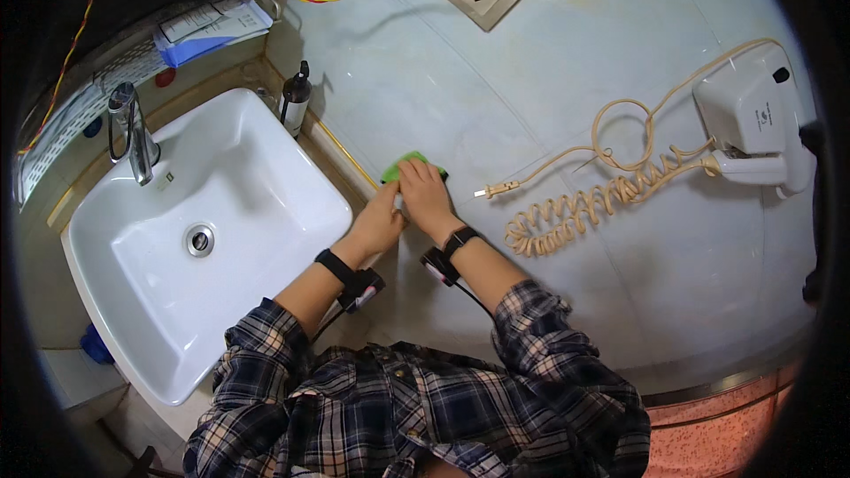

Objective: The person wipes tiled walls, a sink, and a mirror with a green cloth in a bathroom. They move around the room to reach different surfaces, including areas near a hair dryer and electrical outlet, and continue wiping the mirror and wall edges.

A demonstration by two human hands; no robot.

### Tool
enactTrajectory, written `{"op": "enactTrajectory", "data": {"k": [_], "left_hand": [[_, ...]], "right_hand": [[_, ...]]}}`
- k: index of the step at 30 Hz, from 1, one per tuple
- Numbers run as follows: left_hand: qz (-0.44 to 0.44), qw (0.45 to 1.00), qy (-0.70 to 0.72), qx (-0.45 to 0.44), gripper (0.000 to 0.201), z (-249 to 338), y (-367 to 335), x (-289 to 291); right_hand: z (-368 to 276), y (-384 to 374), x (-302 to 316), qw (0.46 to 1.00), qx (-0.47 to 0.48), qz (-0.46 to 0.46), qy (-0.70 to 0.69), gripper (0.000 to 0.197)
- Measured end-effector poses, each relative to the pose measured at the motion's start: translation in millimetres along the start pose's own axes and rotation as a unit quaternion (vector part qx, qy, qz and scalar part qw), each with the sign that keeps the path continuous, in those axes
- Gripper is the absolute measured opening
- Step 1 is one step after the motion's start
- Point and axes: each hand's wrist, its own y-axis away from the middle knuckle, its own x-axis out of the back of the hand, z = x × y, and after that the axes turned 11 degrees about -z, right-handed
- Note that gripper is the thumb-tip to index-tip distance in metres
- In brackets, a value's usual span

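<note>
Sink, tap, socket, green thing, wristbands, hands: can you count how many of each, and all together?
Sink: 1
Tap: 1
Socket: 1
Green thing: 1
Wristbands: 2
Hands: 2, left hand and right hand
Total: 8

Room over basin (239, 301), coiled cord (625, 188) obstructing right

Soft light glints faintly off the tiled wall (584, 53) near me, shadows blurred; edges curve into black.
</note>
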Motion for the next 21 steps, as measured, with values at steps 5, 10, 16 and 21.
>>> {"op": "enactTrajectory", "data": {"k": [5,10,16,21], "left_hand": [[-0.080,0.997,0.014,-0.011,0.057,8.3,10.3,-17.9],[-0.069,0.997,0.035,-0.019,0.058,12.6,2.4,-5.7],[0.070,0.997,-0.013,-0.022,0.057,6.4,-12.2,38.4],[0.025,1.000,0.014,-0.004,0.056,9.4,-19.0,46.7]], "right_hand": [[-1.0,66.1,1.8,1.000,0.017,0.009,0.012,0.028],[-0.1,42.5,-7.0,0.999,-0.024,-0.029,-0.032,0.028],[-3.6,-50.3,-27.9,0.995,-0.033,0.050,-0.077,0.027],[-5.2,-46.2,-15.0,0.995,-0.052,0.056,-0.057,0.026]]}}
